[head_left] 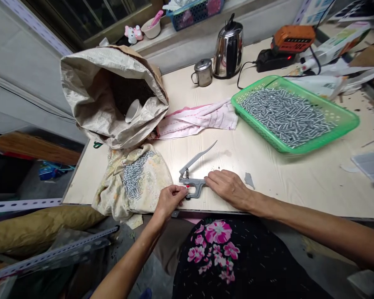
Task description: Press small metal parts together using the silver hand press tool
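Note:
Grey hand-press pliers [200, 185] with a spring and a long raised lever lie on the table near its front edge. My right hand [229, 187] is closed on the right end of their body. My left hand [168, 201] pinches at the jaw on the left side, beside a small red part; what the fingertips hold is too small to make out. To the left, small silvery metal pieces [132, 180] lie heaped on a patterned yellowish cloth [158, 170].
A green basket [339, 135] full of short metal pins stands at the right. A big open sack [87, 95] with a white cup [133, 110] inside leans at the left. Behind are a pink-white towel [205, 120], a metal mug [203, 74], a kettle [227, 50] and an orange battery [293, 38].

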`<control>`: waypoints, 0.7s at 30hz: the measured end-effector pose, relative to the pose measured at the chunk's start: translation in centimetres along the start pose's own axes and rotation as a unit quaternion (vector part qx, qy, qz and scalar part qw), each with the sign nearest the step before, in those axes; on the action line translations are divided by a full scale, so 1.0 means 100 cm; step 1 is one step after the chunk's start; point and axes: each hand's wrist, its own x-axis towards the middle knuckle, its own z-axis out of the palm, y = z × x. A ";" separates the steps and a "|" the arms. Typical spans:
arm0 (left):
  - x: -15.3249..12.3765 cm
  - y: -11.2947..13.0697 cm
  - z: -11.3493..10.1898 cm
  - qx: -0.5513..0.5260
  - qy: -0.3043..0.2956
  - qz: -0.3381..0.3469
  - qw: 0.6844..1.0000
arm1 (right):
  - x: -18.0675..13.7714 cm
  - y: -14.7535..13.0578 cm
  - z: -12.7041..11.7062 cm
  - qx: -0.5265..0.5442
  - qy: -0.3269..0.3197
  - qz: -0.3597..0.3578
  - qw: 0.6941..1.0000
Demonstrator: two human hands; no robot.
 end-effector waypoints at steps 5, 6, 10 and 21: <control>0.005 0.003 -0.002 0.018 -0.017 -0.036 0.999 | 0.000 0.002 0.003 0.009 -0.015 0.011 1.000; 0.006 0.004 -0.002 0.022 -0.020 -0.039 0.999 | 0.000 0.003 0.005 0.014 -0.019 0.014 1.000; 0.010 0.008 -0.002 0.033 -0.028 -0.048 0.998 | -0.002 0.005 0.009 0.034 -0.034 0.029 0.998; 0.016 0.027 -0.004 0.166 -0.081 -0.124 0.975 | -0.003 0.009 0.015 0.084 -0.090 0.044 0.991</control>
